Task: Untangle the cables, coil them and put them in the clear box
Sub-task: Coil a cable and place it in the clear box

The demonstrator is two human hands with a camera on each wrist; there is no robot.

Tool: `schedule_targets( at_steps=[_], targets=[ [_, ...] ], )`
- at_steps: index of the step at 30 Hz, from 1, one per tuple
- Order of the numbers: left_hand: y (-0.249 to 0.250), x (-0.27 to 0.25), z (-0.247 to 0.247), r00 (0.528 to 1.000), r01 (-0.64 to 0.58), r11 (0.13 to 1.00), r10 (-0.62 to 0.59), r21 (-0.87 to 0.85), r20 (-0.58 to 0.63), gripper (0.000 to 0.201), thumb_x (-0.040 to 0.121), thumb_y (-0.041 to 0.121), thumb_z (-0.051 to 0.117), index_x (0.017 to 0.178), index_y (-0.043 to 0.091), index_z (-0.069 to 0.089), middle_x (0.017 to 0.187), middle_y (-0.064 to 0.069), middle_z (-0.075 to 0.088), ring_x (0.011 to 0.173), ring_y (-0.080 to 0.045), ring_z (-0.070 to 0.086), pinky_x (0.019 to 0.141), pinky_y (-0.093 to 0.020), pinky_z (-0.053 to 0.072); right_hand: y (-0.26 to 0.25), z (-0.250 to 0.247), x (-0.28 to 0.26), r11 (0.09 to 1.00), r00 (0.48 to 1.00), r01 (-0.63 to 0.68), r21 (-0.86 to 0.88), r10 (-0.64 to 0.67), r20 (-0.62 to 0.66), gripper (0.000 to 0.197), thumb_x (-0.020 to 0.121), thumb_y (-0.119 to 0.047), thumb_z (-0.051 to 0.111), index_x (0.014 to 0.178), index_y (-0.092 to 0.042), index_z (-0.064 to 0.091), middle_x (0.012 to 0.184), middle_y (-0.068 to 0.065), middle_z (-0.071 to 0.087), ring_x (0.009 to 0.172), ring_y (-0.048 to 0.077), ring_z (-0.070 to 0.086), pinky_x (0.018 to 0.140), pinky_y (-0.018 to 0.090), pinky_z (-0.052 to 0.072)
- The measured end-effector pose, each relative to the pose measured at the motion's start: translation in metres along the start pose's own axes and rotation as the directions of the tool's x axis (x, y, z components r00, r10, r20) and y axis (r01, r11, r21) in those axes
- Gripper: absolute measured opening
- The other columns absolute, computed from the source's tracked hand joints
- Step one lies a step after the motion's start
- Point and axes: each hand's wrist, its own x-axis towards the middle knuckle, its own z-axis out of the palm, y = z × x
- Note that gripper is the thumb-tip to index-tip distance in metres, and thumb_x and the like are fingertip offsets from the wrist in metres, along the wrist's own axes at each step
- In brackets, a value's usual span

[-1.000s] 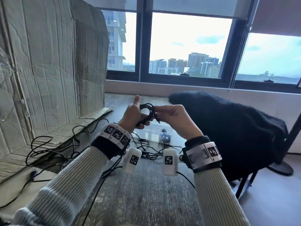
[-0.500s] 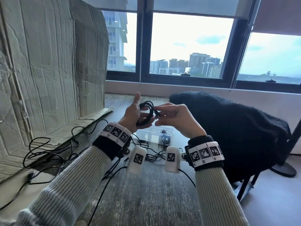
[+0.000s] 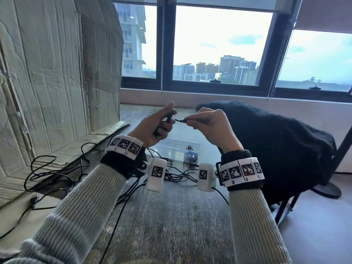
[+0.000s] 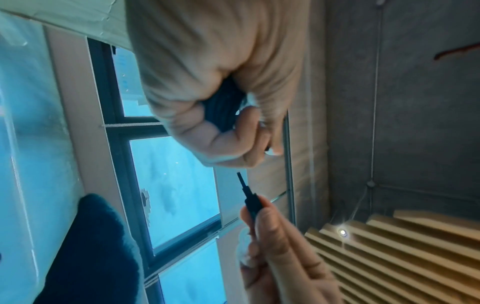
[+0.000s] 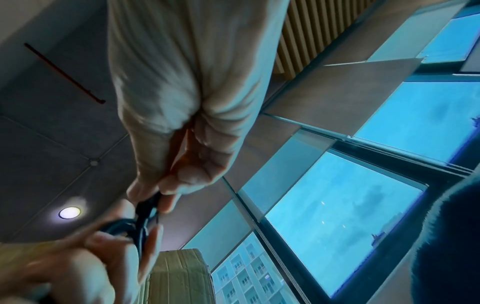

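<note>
In the head view my left hand [image 3: 159, 125] is raised above the table, its fingers curled round a small coil of black cable [image 3: 168, 119]. My right hand [image 3: 206, 124] faces it and pinches the plug end [image 3: 181, 121] of that cable, with a short stretch running between the hands. The left wrist view shows the coil [image 4: 223, 107] inside my left fist and the plug [image 4: 249, 197] pinched by the right fingers [image 4: 272, 232]. Below the hands the clear box [image 3: 171, 145] stands on the table with one coiled cable [image 3: 191, 156] in it.
Loose black cables [image 3: 47, 174] lie tangled on the table's left side and in front of the box [image 3: 177, 176]. A tall cardboard sheet [image 3: 57, 73] stands at the left. A chair with a black fleece [image 3: 276, 145] is at the right table edge.
The coil, held up as an open loop between both hands, is now closed inside my left fist. My right hand has drawn the plug end out to the right.
</note>
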Motion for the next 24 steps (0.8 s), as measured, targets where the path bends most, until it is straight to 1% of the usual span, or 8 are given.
schedule_targets(
  at_steps=[3,6,11,14,16,19,21,24],
  targets=[
    [-0.008,0.006,0.001,0.964,-0.113,0.946,0.179,0.305,-0.198,0.029,0.081,0.04,0.072,0.075,0.011,0.067,0.062,-0.005,0.063,0.043,-0.011,0.056,0.035,-0.015,0.035,-0.007,0.004,0.003,0.988,0.998,0.038,-0.148,-0.03,0.052,0.01,0.079,-0.015,0.075,0.089,-0.017,0.079,0.067,-0.009,0.059,0.064,0.007,0.055,0.066,0.023,0.046],
    [-0.012,0.009,0.003,0.919,-0.162,0.89,0.293,0.426,-0.263,0.029,0.081,0.039,0.072,0.075,0.01,0.069,0.058,-0.005,0.068,0.047,-0.013,0.065,0.037,-0.018,0.043,-0.013,0.012,0.002,0.979,0.995,0.052,-0.199,-0.035,0.09,0.011,0.078,-0.017,0.077,0.088,-0.021,0.079,0.07,-0.003,0.063,0.065,0.008,0.055,0.068,0.028,0.048],
    [-0.017,0.015,0.002,0.928,-0.177,0.927,0.269,0.331,-0.258,0.027,0.091,0.039,0.06,0.091,0.012,0.06,0.073,-0.003,0.061,0.043,-0.009,0.058,0.038,-0.022,0.043,-0.009,0.026,-0.003,0.997,0.995,-0.057,0.047,0.052,0.09,0.024,0.07,-0.013,0.083,0.086,-0.029,0.077,0.078,0.016,0.065,0.067,0.013,0.056,0.068,0.034,0.051],
    [-0.019,0.018,-0.002,0.921,-0.2,0.944,0.273,0.263,-0.277,0.028,0.092,0.042,0.057,0.091,0.014,0.058,0.079,-0.007,0.06,0.053,-0.017,0.06,0.04,-0.023,0.045,-0.003,0.031,-0.006,0.976,0.983,-0.155,0.153,0.137,0.123,0.029,0.071,-0.006,0.082,0.098,-0.014,0.076,0.084,0.01,0.063,0.065,0.002,0.058,0.063,0.018,0.048],
    [-0.021,0.019,-0.002,0.905,-0.239,0.942,0.304,0.236,-0.297,0.029,0.092,0.042,0.055,0.092,0.013,0.058,0.081,-0.007,0.059,0.06,-0.02,0.059,0.042,-0.024,0.047,0.001,0.032,-0.006,0.968,0.978,-0.174,0.18,0.149,0.144,0.029,0.077,-0.004,0.077,0.105,-0.007,0.074,0.089,0.011,0.063,0.07,0.003,0.06,0.066,0.02,0.05],
    [-0.029,0.021,0.003,0.884,-0.299,0.933,0.35,0.202,-0.31,0.028,0.095,0.039,0.053,0.076,0.018,0.056,0.069,-0.002,0.055,0.059,-0.018,0.053,0.051,-0.027,0.044,0.004,0.036,-0.004,0.957,0.991,-0.128,0.262,0.111,0.08,0.023,0.078,0.0,0.074,0.099,-0.008,0.075,0.089,0.018,0.065,0.077,0.017,0.063,0.081,0.034,0.054],
    [-0.035,0.023,0.008,0.881,-0.327,0.927,0.369,0.183,-0.297,0.031,0.096,0.038,0.051,0.07,0.021,0.055,0.064,0.001,0.052,0.059,-0.015,0.048,0.054,-0.025,0.04,0.006,0.042,-0.003,0.944,0.994,-0.108,0.313,0.109,0.014,0.026,0.074,0.003,0.077,0.091,-0.016,0.077,0.086,0.012,0.068,0.076,0.016,0.066,0.081,0.031,0.056],
    [-0.039,0.025,0.011,0.86,-0.382,0.897,0.433,0.222,-0.27,0.034,0.097,0.037,0.05,0.067,0.02,0.053,0.057,0.005,0.046,0.051,-0.012,0.04,0.045,-0.02,0.032,0.011,0.044,-0.002,0.933,0.99,-0.135,0.335,0.141,0.006,0.027,0.073,-0.001,0.078,0.09,-0.023,0.077,0.086,0.003,0.068,0.079,0.013,0.066,0.086,0.032,0.055]
  ],
)
